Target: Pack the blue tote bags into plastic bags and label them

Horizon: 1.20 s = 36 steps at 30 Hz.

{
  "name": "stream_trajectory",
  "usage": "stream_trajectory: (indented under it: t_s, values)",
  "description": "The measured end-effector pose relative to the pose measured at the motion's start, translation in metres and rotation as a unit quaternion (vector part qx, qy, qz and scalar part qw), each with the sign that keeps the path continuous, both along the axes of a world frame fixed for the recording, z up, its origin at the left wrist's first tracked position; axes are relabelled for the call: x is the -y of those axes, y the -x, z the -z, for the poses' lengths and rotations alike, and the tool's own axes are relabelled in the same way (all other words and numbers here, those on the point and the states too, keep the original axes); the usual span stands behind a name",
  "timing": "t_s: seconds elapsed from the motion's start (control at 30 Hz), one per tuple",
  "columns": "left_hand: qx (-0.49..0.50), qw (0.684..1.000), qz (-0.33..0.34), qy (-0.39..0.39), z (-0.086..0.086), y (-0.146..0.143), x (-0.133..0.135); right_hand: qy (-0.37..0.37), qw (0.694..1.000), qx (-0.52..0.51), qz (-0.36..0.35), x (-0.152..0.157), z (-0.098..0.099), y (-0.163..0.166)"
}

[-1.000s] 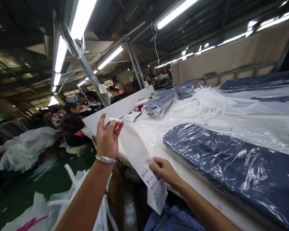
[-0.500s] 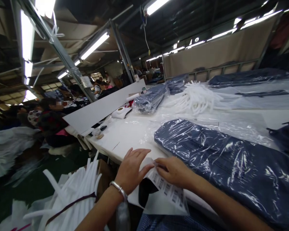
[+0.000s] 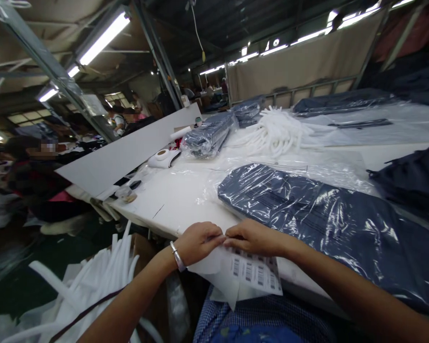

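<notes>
My left hand (image 3: 199, 242), with a silver bangle at the wrist, is closed in a pinch at the top edge of a sheet of barcode stickers (image 3: 255, 272). Right beside it my right hand (image 3: 252, 237) pinches the same edge, the fingertips of both hands nearly touching. White barcoded labels show on the sheet's right part, and pale backing paper hangs below over my lap. Just past my right hand lies a dark blue garment (image 3: 318, 224) folded in a shiny clear plastic bag on the white table (image 3: 178, 200).
White foam tubes (image 3: 89, 290) stand bundled at lower left. More white tubes (image 3: 275, 131) lie heaped further back. Another bagged garment (image 3: 210, 136) and a tape roll (image 3: 161, 155) are at the far left of the table. A person (image 3: 39, 176) sits beyond the left edge.
My left hand has gone from spread fingers to a pinch beside my right hand. The sticker sheet has turned flatter, and the view has shifted to the right.
</notes>
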<state>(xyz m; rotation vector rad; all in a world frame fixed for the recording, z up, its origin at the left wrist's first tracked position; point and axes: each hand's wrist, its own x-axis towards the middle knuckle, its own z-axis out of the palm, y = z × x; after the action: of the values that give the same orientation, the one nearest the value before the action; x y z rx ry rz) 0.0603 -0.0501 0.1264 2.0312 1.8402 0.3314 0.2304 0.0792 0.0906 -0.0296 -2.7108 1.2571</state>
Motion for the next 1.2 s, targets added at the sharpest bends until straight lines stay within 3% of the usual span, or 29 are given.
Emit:
stream_trajectory:
  t_s: [0.1,0.2,0.37,0.5,0.6,0.7,0.83,0.9,0.97,1.03,1.07,1.13,1.2]
  values:
    - [0.123,0.992,-0.013,0.0,0.003,-0.001,0.001,0.114,0.993,0.001,-0.034,0.0,-0.002,-0.005]
    - [0.236,0.97,-0.059,-0.028,0.009,-0.003,0.005,0.199,0.98,-0.015,-0.016,0.004,-0.001,-0.007]
    - [0.331,0.925,-0.17,-0.08,0.015,-0.001,0.011,0.225,0.971,-0.038,0.067,0.01,0.005,0.0]
    - [0.253,0.927,-0.23,-0.156,0.018,0.02,0.026,0.169,0.97,-0.064,0.164,0.007,0.008,0.005]
    - [0.184,0.924,-0.285,-0.177,0.03,0.05,0.049,0.167,0.954,-0.086,0.235,-0.001,0.016,0.006]
    - [0.099,0.914,-0.358,-0.163,0.06,0.086,0.088,0.216,0.922,-0.105,0.304,-0.01,0.025,0.005]
    - [-0.068,0.917,-0.391,-0.023,0.111,0.125,0.145,0.281,0.883,-0.132,0.352,-0.018,0.03,0.005]
    - [-0.139,0.904,-0.405,-0.005,0.126,0.135,0.16,0.3,0.873,-0.142,0.357,-0.019,0.03,0.008]
    - [-0.164,0.899,-0.403,-0.047,0.124,0.133,0.158,0.309,0.867,-0.153,0.36,-0.019,0.028,0.013]
    - [-0.112,0.91,-0.385,-0.107,0.108,0.113,0.138,0.326,0.857,-0.173,0.359,-0.018,0.025,0.022]
    - [-0.045,0.915,-0.376,-0.137,0.097,0.098,0.123,0.341,0.851,-0.186,0.354,-0.017,0.022,0.027]
    - [0.121,0.929,-0.329,-0.122,0.077,0.061,0.088,0.375,0.838,-0.213,0.335,-0.017,0.015,0.042]
    - [0.308,0.922,-0.217,-0.089,0.064,0.026,0.054,0.412,0.82,-0.239,0.317,-0.019,0.005,0.057]
